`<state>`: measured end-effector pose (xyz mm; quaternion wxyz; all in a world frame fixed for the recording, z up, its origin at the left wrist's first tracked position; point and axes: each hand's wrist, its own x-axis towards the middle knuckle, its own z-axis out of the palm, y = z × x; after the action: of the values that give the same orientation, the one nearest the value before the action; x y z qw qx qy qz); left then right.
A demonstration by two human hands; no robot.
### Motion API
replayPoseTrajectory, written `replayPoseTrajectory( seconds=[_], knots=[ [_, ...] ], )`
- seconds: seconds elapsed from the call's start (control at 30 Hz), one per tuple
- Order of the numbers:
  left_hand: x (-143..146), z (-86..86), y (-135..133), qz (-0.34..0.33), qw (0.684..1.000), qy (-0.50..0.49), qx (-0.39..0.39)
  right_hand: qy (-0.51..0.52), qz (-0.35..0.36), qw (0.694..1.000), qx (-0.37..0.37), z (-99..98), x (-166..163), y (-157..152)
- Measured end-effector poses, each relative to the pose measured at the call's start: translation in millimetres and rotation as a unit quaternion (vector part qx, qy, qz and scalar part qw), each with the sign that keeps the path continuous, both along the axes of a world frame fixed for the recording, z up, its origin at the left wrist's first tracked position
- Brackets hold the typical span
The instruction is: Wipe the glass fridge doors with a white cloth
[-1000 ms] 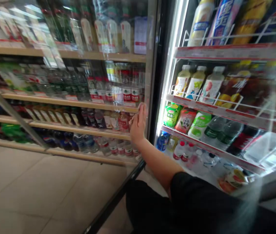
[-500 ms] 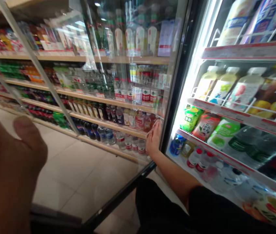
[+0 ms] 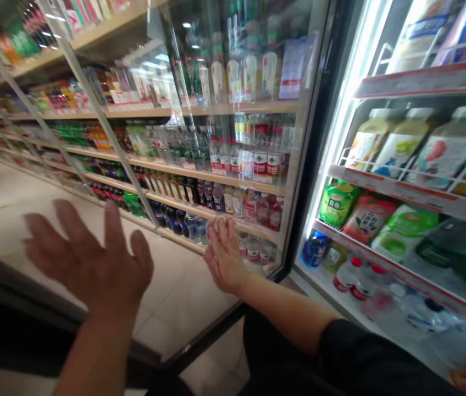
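Note:
My right hand [image 3: 225, 258] lies flat with its fingers together against the glass door [image 3: 183, 297] of a lit drinks fridge, low on the pane. My left hand [image 3: 93, 258] is raised in front of the same door, further left, its fingers spread and holding nothing. I cannot tell whether it touches the glass. The door stands swung outward, and its black bottom frame [image 3: 204, 344] runs diagonally below my hands. My right forearm reaches in from the lower right out of a black sleeve [image 3: 365, 357].
The open fridge at the right has wire-fronted shelves [image 3: 401, 190] with juice bottles, a green bottle [image 3: 338, 201] and water bottles lower down. Through the glass I see long wooden store shelves [image 3: 216, 179] of bottled drinks and a tiled floor [image 3: 10, 209].
My right hand has slid left along the glass, away from the door's hinge edge. My left hand came into view and now spreads open before the door.

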<state>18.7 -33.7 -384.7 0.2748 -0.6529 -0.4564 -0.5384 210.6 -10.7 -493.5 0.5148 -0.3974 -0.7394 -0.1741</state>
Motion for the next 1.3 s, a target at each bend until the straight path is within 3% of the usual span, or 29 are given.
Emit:
replayPoseTrajectory(
  seconds=[0.03, 0.1, 0.2, 0.27, 0.33, 0.43, 0.5, 0.57, 0.63, 0.67, 0.83, 0.9, 0.93, 0.97, 1.0, 1.1, 1.17, 1.2, 1.23, 1.3],
  knots=[
    [5, -13.5, 0, 0.026, 0.997, 0.066, 0.044, -0.008, 0.026, 1.000, -0.008, 1.2, -8, -5],
    [19, -42.1, 1, -0.020, 0.985, 0.141, 0.094, -0.020, 0.080, 0.996, -0.017, 4.9, -18, -11],
    [42, -74.2, 2, -0.140, 0.975, 0.164, 0.059, -0.014, 0.144, 0.989, -0.025, 12.7, -17, -15],
    [53, -83.8, 3, -0.138, 0.978, 0.154, 0.029, -0.001, 0.161, 0.987, -0.021, 19.4, -6, -14],
    [62, -88.7, 2, -0.076, 0.983, 0.164, 0.012, 0.022, 0.118, 0.993, 0.002, 27.1, 10, -8],
    [71, -101.3, -2, 0.020, 0.985, 0.173, 0.019, 0.055, -0.036, 0.998, 0.022, 35.2, 35, 12],
    [75, -115.1, -5, 0.049, 0.983, 0.173, 0.033, 0.045, -0.121, 0.991, 0.031, 33.9, 48, 29],
    [73, -124.5, -5, 0.060, 0.980, 0.185, 0.036, 0.010, -0.156, 0.986, 0.061, 27.1, 56, 44],
    [64, -116.8, -2, 0.073, 0.978, 0.191, 0.046, -0.015, -0.170, 0.981, 0.089, 18.3, 58, 54],
    [56, -103.9, 0, 0.084, 0.977, 0.187, 0.061, -0.018, -0.177, 0.980, 0.093, 14.3, 59, 57],
    [13, 7.9, 3, 0.165, 0.971, 0.115, 0.127, -0.015, -0.197, 0.976, 0.090, 6.9, 57, 58],
    [3, 24.7, 1, 0.190, 0.970, 0.101, 0.112, -0.018, -0.196, 0.976, 0.095, 7.6, 57, 57],
    [2, 17.6, 0, 0.200, 0.970, 0.095, 0.104, -0.021, -0.196, 0.976, 0.098, 8.0, 57, 57],
    [3, -0.1, -2, 0.209, 0.968, 0.085, 0.107, -0.022, -0.197, 0.975, 0.099, 8.2, 57, 56],
    [6, -27.1, -4, 0.207, 0.968, 0.097, 0.105, -0.021, -0.198, 0.975, 0.098, 8.3, 57, 56],
    [17, -131.8, -15, 0.157, 0.963, 0.208, 0.066, -0.016, -0.193, 0.977, 0.090, 8.3, 56, 54],
    [20, -181.9, -21, 0.082, 0.955, 0.284, -0.002, -0.013, -0.183, 0.979, 0.095, 8.2, 55, 53],
    [19, -191.6, -22, 0.074, 0.956, 0.285, -0.017, -0.012, -0.178, 0.979, 0.098, 8.2, 55, 53],
    [17, -189.4, -22, 0.079, 0.956, 0.281, -0.023, -0.010, -0.177, 0.979, 0.101, 8.2, 56, 53],
    [9, -154.7, -20, 0.127, 0.960, 0.248, -0.010, -0.014, -0.179, 0.978, 0.104, 8.0, 56, 53]
  ],
)
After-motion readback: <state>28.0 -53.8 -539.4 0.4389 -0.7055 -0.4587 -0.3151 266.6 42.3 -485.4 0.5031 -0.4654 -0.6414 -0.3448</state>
